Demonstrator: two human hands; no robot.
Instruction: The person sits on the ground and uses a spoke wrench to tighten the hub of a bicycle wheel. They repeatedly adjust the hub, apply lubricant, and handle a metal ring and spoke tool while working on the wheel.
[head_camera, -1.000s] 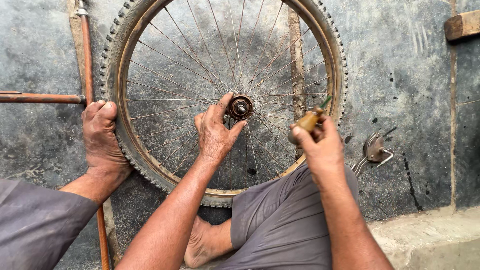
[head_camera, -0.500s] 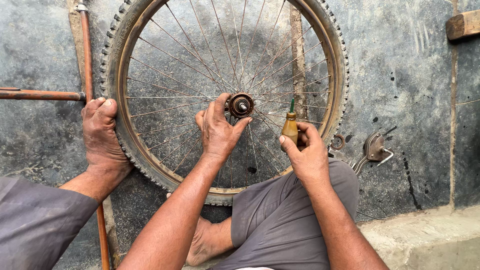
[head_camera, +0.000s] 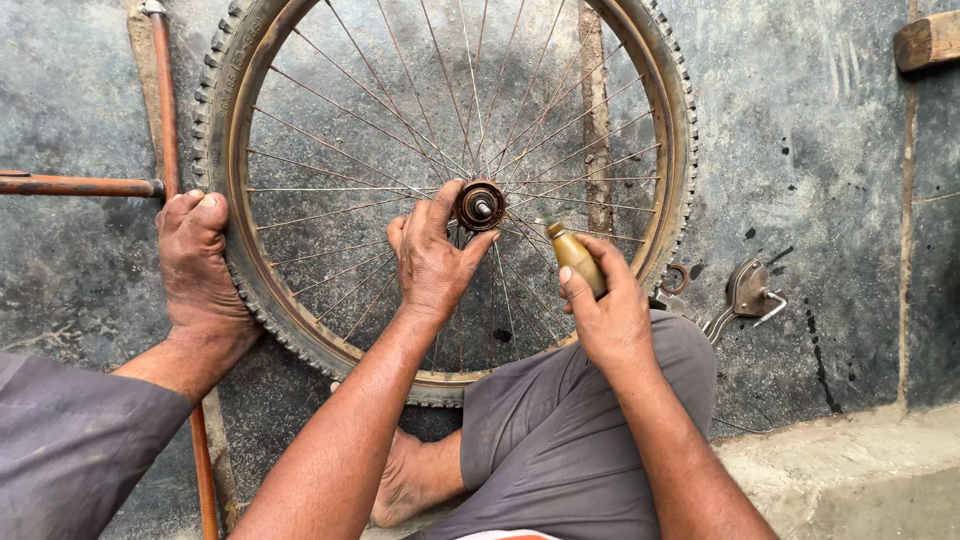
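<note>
Hidden/cut off: top of bicycle wheel (head_camera: 300, 330) beyond frame edge; lower rim behind grey-trousered knee (head_camera: 560, 430); bottle body mostly covered by fingers; metal tools (head_camera: 745, 295) on dark floor hard to identify.

Left hand (head_camera: 432, 262): fingers spread, loosely curled, thumb and forefinger touching rusty hub (head_camera: 480, 205) at wheel centre, palm over spokes.

Right hand (head_camera: 608, 312): fingers clenched around small tan bottle (head_camera: 575, 258), nozzle tilted toward hub, just beside spokes, not touching hub.

Bare foot (head_camera: 200, 265) at left, pressed against tyre. Rusty pipe (head_camera: 75, 185) beside it.
</note>
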